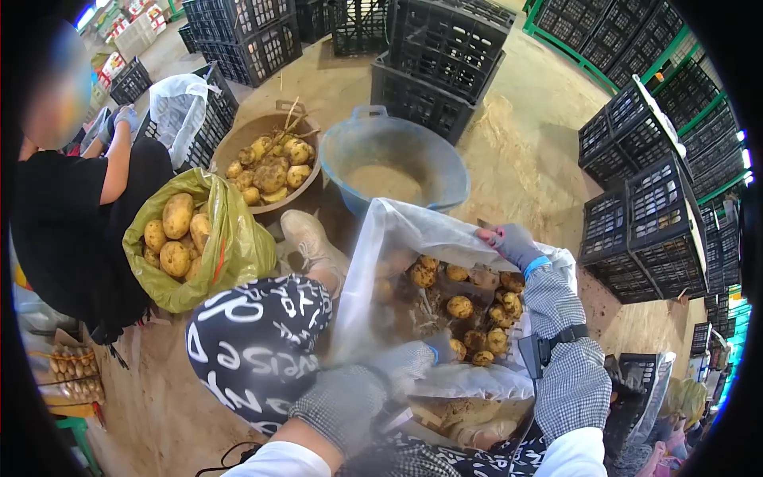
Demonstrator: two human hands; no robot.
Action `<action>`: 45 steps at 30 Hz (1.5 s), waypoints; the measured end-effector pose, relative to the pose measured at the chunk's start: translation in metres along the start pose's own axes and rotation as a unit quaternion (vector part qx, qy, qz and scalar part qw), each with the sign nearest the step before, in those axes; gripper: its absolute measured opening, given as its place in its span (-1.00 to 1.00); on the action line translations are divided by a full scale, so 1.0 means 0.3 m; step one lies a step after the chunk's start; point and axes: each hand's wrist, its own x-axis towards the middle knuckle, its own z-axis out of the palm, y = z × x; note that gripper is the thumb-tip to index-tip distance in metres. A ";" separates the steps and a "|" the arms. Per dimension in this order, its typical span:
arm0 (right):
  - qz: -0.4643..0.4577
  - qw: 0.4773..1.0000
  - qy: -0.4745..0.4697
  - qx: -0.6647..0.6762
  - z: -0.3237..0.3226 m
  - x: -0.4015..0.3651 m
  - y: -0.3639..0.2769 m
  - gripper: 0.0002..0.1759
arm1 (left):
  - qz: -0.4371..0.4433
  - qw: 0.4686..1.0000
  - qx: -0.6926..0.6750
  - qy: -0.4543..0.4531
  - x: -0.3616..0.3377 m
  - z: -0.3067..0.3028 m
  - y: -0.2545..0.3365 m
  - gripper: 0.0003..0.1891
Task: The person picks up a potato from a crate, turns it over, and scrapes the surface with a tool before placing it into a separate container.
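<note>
A crate lined with a white plastic bag (362, 298) stands before me, with several small soil-covered potatoes (459, 307) inside. At the liner's far right edge, my right hand (513, 243), in a grey glove, is closed on the plastic liner. My left hand (415, 359) reaches over the crate's near left side; motion smears it and its fingers do not show clearly. To the left, a yellow-green sack (250, 246) holds several larger potatoes (176, 215).
Beyond the crate stand a blue tub (457, 171) and a brown basin (310, 179) of potatoes. Black crates (445, 48) are stacked behind, with more crates (648, 230) at right. A co-worker (71, 215) sits at left beside a lined crate (214, 99).
</note>
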 end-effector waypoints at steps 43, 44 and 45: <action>-0.046 0.686 0.165 0.707 0.403 -1.370 0.017 0.03 | 0.300 0.876 -0.367 -0.090 -0.508 0.076 0.424 -0.44; -0.049 0.681 0.163 0.712 0.401 -1.364 0.022 0.03 | 0.296 0.870 -0.383 -0.095 -0.507 0.069 0.422 -0.43; -0.054 0.677 0.160 0.716 0.398 -1.355 0.030 0.04 | 0.292 0.882 -0.361 -0.083 -0.506 0.070 0.429 -0.41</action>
